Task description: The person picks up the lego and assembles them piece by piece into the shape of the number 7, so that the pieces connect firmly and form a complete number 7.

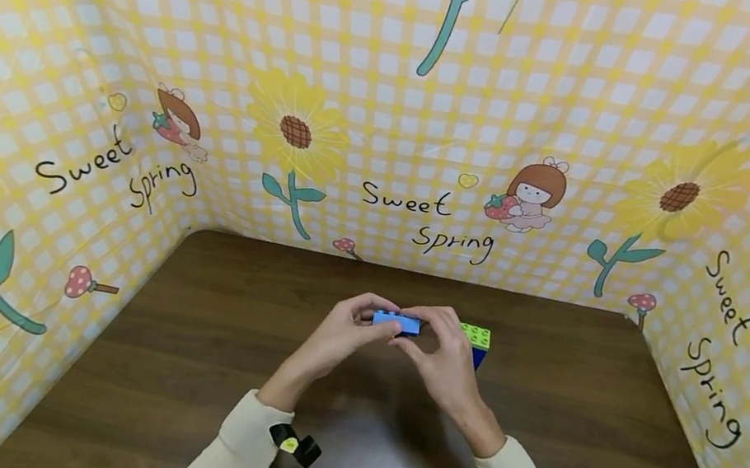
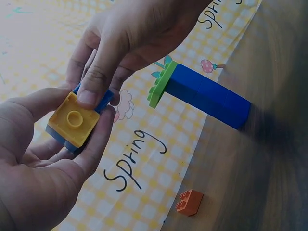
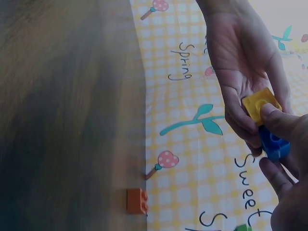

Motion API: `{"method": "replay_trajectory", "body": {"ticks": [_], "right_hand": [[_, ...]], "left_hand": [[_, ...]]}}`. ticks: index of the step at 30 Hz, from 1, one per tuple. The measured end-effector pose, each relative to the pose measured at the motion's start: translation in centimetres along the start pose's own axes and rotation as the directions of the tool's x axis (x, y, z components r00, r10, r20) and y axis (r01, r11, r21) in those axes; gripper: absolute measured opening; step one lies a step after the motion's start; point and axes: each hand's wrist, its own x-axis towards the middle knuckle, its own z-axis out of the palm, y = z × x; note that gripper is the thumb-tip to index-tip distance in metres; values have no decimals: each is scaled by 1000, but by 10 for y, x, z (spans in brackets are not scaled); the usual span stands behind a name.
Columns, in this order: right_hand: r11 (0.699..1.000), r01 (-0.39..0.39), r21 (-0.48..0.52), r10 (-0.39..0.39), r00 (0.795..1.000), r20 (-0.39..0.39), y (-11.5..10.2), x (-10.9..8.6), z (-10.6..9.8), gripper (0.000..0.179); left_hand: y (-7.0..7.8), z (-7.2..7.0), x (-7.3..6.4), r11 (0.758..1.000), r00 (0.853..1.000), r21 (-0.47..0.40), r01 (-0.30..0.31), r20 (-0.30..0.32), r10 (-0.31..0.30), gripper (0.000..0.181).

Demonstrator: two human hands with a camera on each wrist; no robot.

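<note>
Above the table, my left hand grips a long blue brick with its studs up. A square yellow brick lies against the blue brick's underside, its hollow face with one round tube showing in both wrist views. The thumb of my right hand presses on the yellow brick's edge, while its other fingers hold the blue brick from beyond. In the head view the yellow brick is hidden. Whether the two bricks are fully pressed together, I cannot tell.
Just right of my right hand stands an upright blue stack topped by a light green studded brick. An orange brick sits on the table near the back edge; the hands hide it in the head view. Patterned cloth walls the brown table.
</note>
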Motion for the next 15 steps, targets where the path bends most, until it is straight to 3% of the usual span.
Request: {"method": "replay_trajectory", "body": {"ticks": [8, 15], "right_hand": [[993, 69, 96, -75, 995, 61, 7, 5, -19, 37], [997, 22, 70, -25, 999, 41, 13, 7, -45, 30]], "left_hand": [[1, 3, 2, 999, 1000, -23, -24, -12, 24, 31], [0, 7, 3, 1000, 998, -2, -28, -55, 28, 32]]}}
